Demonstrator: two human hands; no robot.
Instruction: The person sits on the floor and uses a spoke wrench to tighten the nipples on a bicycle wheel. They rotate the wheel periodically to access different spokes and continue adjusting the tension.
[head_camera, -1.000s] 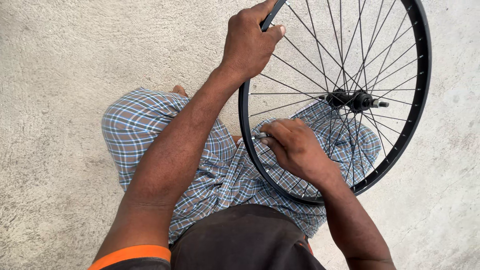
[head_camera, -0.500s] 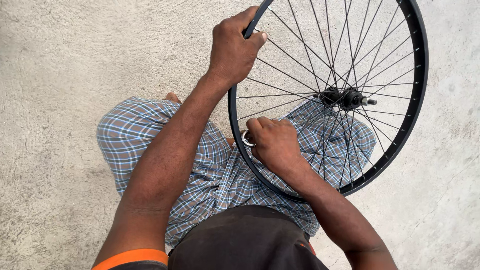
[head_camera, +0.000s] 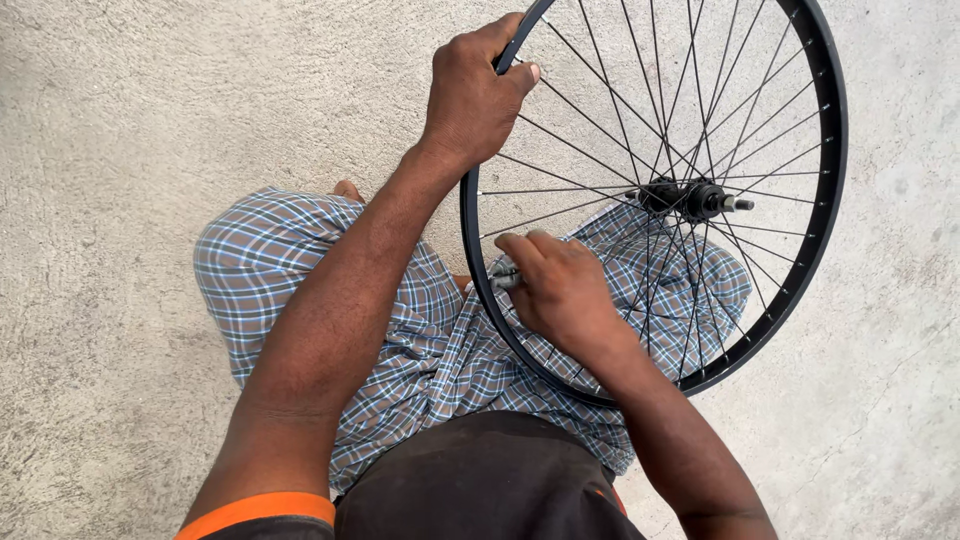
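- Pale, rough concrete floor (head_camera: 120, 120) fills the background of the head view, grey and speckled, with faint cracks toward the lower right.
- Seen from above, a person sits on that floor in blue-and-brown checked shorts (head_camera: 420, 340), a dark shirt (head_camera: 480, 480) at the bottom edge, and an orange sleeve band (head_camera: 255, 508) on the left upper arm.
- A black bicycle wheel (head_camera: 838, 150) without a tyre stands roughly upright over the person's lap, its lower arc lying across the shorts and its upper arc cut off by the top edge of the picture.
- Thin metal spokes run from the rim to a dark hub (head_camera: 685, 198) near the wheel's centre; a short silver axle end sticks out of the hub toward the right.
- The left hand (head_camera: 475, 95) is closed around the rim at its upper left, fingers curled over the outer side and thumb tip pressed on the inner side.
- The right hand (head_camera: 560, 285) is at the inner side of the rim on its left, lower than the left hand, with fingers bent and pinched on a small silver tool (head_camera: 503, 277) that sits against the rim where a spoke meets it.
- Most of that tool is hidden by the fingers, so its exact kind cannot be told.
- Both forearms reach up from the bottom of the picture, the left one crossing over the left thigh.
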